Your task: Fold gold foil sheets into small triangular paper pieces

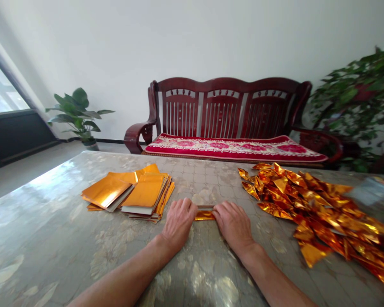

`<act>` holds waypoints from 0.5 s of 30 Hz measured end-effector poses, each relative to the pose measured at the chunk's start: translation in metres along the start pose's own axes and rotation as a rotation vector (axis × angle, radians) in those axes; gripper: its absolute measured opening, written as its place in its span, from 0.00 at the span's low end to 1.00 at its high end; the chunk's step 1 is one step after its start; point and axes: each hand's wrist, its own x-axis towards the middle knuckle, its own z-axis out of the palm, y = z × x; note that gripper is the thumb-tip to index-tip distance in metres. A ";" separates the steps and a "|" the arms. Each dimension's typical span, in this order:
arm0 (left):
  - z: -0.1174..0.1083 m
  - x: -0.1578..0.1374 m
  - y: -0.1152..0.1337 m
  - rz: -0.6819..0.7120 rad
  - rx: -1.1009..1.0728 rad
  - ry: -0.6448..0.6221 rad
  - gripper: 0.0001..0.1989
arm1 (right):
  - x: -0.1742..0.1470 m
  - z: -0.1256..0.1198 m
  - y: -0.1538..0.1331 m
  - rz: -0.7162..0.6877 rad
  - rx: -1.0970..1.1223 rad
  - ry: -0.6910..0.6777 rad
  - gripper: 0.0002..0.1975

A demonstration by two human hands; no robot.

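Observation:
A partly folded sheet of gold foil paper [205, 215] lies on the table between my hands, its gold side showing along a narrow strip. My left hand [180, 221] grips its left end, fingers curled over it. At the other end, my right hand [233, 224] is closed on the sheet in the same way. Left of my left hand sits a loose stack of flat gold foil sheets [144, 192], with grey-white undersides showing at some edges. To the right of my right hand spreads a large heap of folded gold foil pieces [307, 204].
The patterned, glossy table cover [115, 256] runs under everything. A clear plastic bag [374, 192] lies by the heap at the far right. Beyond the table stands a dark red wooden bench [222, 113] with a floral seat cover [237, 147]. Leafy plants [80, 113] flank it.

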 end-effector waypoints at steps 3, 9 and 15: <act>-0.002 -0.004 0.000 0.206 -0.088 -0.058 0.06 | 0.000 -0.001 0.000 -0.012 -0.011 0.010 0.04; -0.007 -0.008 0.004 0.340 -0.111 -0.081 0.09 | 0.000 -0.002 -0.001 -0.009 -0.019 -0.005 0.04; -0.009 -0.013 0.002 0.342 -0.090 -0.083 0.16 | 0.000 -0.002 -0.001 0.004 -0.020 -0.016 0.05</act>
